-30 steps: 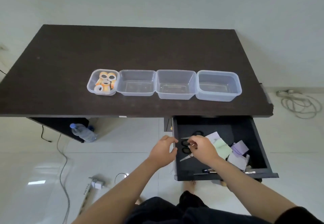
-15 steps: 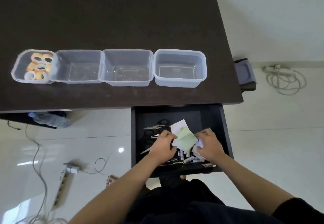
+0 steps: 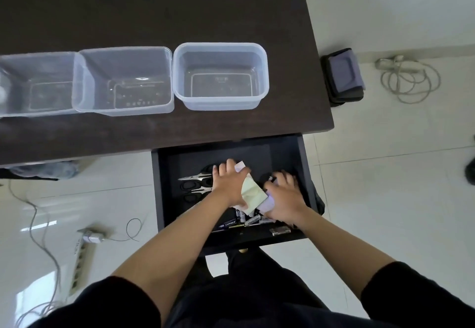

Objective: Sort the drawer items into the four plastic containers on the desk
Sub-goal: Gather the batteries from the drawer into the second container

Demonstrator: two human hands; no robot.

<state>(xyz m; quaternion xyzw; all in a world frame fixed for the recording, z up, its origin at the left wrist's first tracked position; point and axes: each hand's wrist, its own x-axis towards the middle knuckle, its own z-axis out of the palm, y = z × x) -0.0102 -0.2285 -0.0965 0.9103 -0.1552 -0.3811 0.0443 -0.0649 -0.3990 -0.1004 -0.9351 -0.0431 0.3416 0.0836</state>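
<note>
Presently both hands are inside the open black drawer (image 3: 299, 153) below the dark wooden desk (image 3: 180, 6). Left hand (image 3: 228, 186) grips a pale green paper pad (image 3: 252, 194), thumb curled under its edge. Right hand (image 3: 285, 199) lies fingers spread over lilac paper notes (image 3: 267, 203); whether it grasps them cannot be told. Black-handled scissors (image 3: 195, 181) lie left of the hands, markers (image 3: 244, 221) near the drawer front. Three clear plastic containers (image 3: 221, 104) stand in a row on the desk.
</note>
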